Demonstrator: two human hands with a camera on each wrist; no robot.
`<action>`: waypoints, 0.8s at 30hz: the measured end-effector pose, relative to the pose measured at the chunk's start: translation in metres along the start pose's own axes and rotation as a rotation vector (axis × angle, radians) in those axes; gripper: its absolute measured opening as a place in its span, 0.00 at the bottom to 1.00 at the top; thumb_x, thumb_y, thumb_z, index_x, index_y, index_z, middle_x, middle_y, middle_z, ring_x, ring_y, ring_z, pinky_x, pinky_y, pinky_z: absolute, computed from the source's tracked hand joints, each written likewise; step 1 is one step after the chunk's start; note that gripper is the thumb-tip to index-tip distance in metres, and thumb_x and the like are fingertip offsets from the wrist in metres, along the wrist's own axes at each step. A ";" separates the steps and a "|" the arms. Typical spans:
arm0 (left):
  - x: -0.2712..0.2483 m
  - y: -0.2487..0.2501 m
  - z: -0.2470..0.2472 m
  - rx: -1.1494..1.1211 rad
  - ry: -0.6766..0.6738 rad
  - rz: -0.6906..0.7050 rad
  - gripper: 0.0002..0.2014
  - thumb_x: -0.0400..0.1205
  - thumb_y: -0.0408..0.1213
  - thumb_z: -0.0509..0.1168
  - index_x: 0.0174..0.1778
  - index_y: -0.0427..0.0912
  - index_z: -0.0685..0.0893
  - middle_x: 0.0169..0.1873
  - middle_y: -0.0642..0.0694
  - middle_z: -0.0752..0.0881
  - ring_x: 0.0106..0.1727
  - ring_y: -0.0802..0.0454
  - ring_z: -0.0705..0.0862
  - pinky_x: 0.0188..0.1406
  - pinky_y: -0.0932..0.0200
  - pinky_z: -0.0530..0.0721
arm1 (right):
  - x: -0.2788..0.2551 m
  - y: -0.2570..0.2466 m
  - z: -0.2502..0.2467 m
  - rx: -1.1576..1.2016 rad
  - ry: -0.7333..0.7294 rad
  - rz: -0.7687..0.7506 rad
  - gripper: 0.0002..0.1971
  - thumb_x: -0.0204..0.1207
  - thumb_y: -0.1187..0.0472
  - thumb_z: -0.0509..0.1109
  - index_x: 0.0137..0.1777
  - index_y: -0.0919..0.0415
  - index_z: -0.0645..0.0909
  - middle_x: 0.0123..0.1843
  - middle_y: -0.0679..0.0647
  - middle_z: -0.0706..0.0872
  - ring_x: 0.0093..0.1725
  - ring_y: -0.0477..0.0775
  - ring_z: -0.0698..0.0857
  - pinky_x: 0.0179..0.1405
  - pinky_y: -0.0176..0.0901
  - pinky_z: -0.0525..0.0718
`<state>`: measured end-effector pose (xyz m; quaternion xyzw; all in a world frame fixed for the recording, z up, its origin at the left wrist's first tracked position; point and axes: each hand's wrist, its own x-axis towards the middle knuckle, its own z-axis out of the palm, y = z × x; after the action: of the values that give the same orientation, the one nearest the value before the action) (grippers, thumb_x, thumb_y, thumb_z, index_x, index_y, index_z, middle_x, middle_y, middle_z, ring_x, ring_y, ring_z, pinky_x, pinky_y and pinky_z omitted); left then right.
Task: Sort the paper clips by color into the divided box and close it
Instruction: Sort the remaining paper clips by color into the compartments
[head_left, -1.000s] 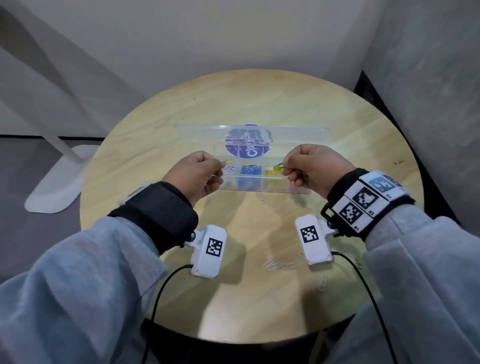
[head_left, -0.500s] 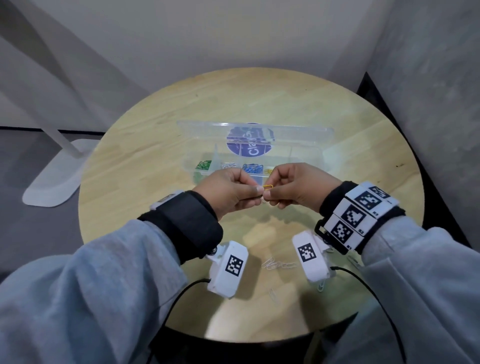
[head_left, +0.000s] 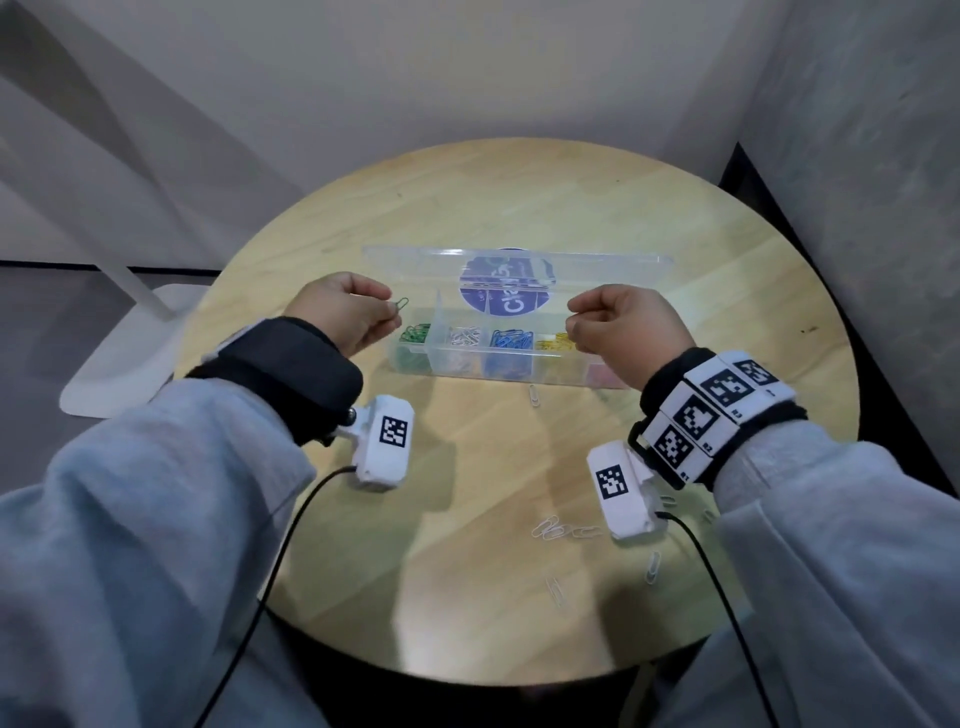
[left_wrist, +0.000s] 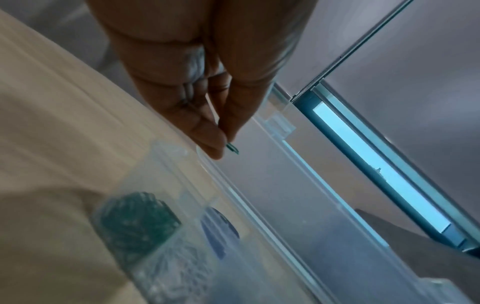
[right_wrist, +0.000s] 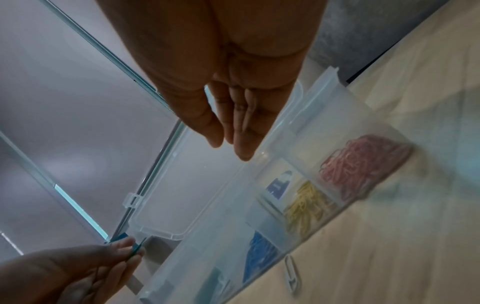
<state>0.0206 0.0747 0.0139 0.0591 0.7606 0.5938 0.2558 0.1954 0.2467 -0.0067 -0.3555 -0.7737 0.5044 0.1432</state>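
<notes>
Head view has both of the person's hands raised over a round wooden table (head_left: 519, 197), one at each end of a clear divided box (head_left: 519, 371) whose lid (head_left: 405, 260) stands open behind it. Her left hand (head_left: 343, 312) pinches a green paper clip (head_left: 401, 303) between thumb and forefinger, just above the leftmost compartment where the green clips (head_left: 414, 332) lie; the left wrist view shows the clip's end (left_wrist: 232, 147) poking out past the fingertips. Next along the row sit white clips (head_left: 464, 335), blue clips (head_left: 511, 339) and yellow clips (head_left: 557, 340), with pink clips (right_wrist: 361, 164) in the end compartment, seen from the right wrist. The right hand (head_left: 623, 327) hovers over the yellow end with its fingers curled in; from the right wrist view the thumb and fingertips (right_wrist: 244, 148) meet, and I cannot make out anything between them. Loose white clips (head_left: 563, 530) lie scattered on the near side of the table, and one more (head_left: 534, 395) rests just in front of the box
</notes>
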 end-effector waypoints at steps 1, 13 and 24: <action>0.004 -0.001 -0.001 0.035 0.012 -0.001 0.12 0.80 0.19 0.61 0.34 0.39 0.75 0.36 0.41 0.80 0.36 0.51 0.83 0.28 0.72 0.86 | 0.000 0.000 -0.001 -0.021 0.011 -0.004 0.06 0.76 0.64 0.69 0.51 0.58 0.83 0.46 0.58 0.89 0.50 0.59 0.89 0.60 0.53 0.85; -0.007 0.000 0.014 0.564 0.084 0.207 0.04 0.78 0.34 0.68 0.47 0.46 0.82 0.39 0.50 0.82 0.45 0.49 0.80 0.41 0.61 0.78 | -0.027 0.016 -0.044 -0.428 -0.342 0.129 0.04 0.76 0.61 0.70 0.47 0.60 0.84 0.40 0.56 0.88 0.39 0.53 0.85 0.47 0.46 0.86; -0.100 -0.033 0.100 1.537 -0.690 0.235 0.18 0.72 0.56 0.71 0.44 0.43 0.84 0.36 0.50 0.82 0.39 0.50 0.79 0.28 0.61 0.70 | -0.056 0.039 -0.063 -0.795 -0.463 0.340 0.06 0.67 0.65 0.73 0.36 0.58 0.79 0.35 0.54 0.85 0.36 0.54 0.81 0.42 0.45 0.83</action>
<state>0.1596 0.1132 -0.0015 0.4725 0.8210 -0.1163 0.2988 0.2876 0.2602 -0.0049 -0.3824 -0.8490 0.2522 -0.2636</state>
